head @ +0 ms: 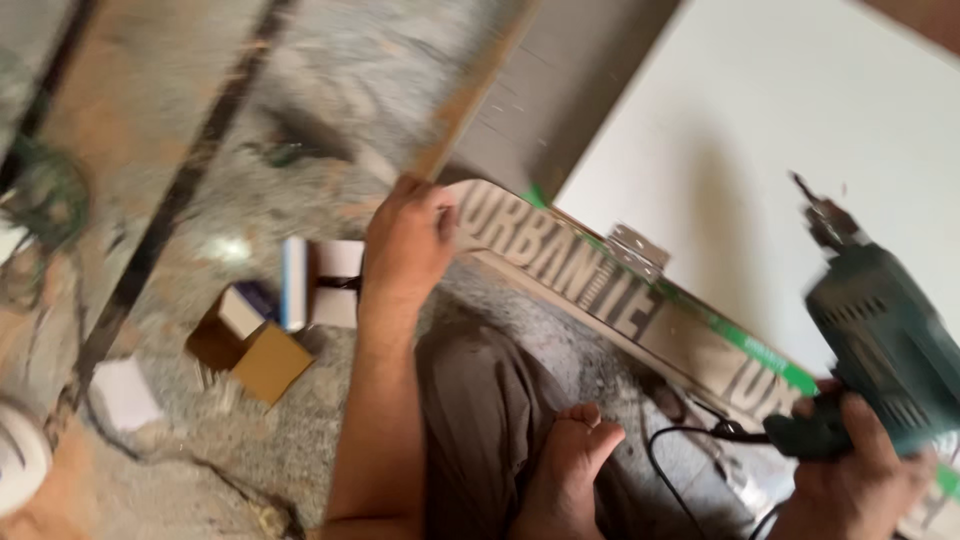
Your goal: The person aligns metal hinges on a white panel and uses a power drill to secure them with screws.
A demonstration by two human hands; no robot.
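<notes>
Head view, looking down: a person's left hand [408,238] presses, fingers curled, on the end of a white board [760,130] edged with printed tape, a metal hinge [638,250] nearby. The right hand [860,470] is wrapped tight around a green power drill [880,340]. On the stone floor [330,110], small cardboard boxes [262,350] lie open, their contents blurred.

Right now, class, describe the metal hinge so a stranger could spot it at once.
Start at the big white panel on the right and follow its lower edge, where a printed strip runs. The hinge sits on that edge, between the left hand and the green drill: the only small silvery plate there.
</notes>
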